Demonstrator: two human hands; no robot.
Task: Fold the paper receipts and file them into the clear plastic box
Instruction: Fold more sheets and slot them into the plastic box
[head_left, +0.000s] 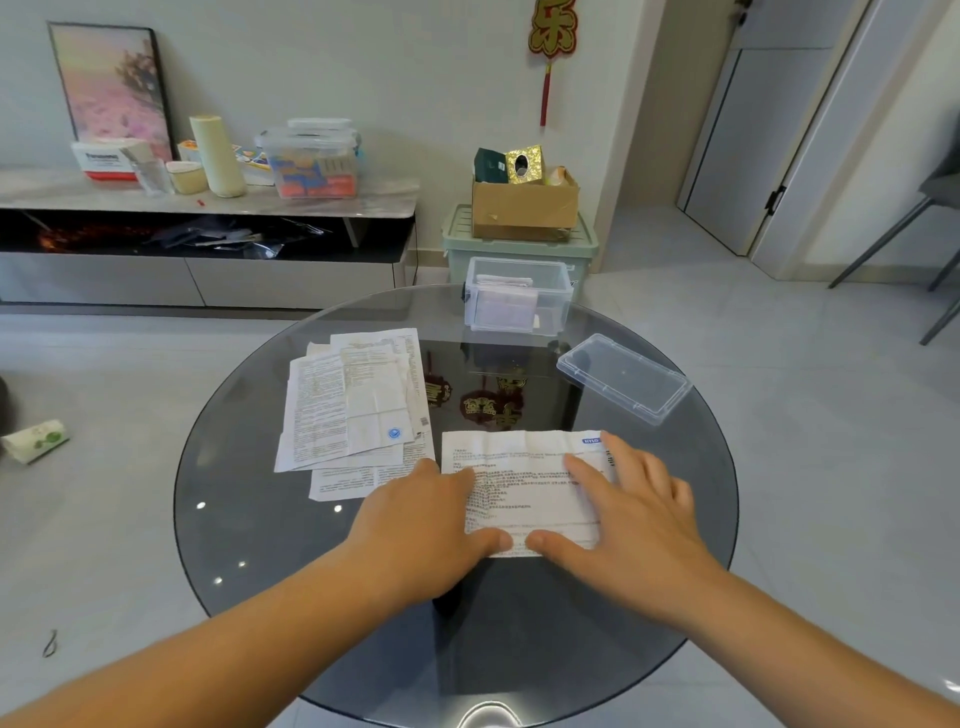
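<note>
**On the glass table, one receipt is held flat under both hands**

At the left of the round glass table, a pile of receipts is spread unfolded, the sheets overlapping. Just right of it, the left hand is laid on the left edge of a single creased receipt, with the fingers straight and the thumb set on the near edge. Nothing is gripped. The receipt is kept flat on the glass at the table's near middle. Behind it, at the far rim, the clear plastic box is stood open, and folded papers are seen inside. The right hand is spread wide over the receipt's right part, pressing down with flat fingers and clasping nothing. Farther right, the lid is left lying on the table, apart from the box.
</note>
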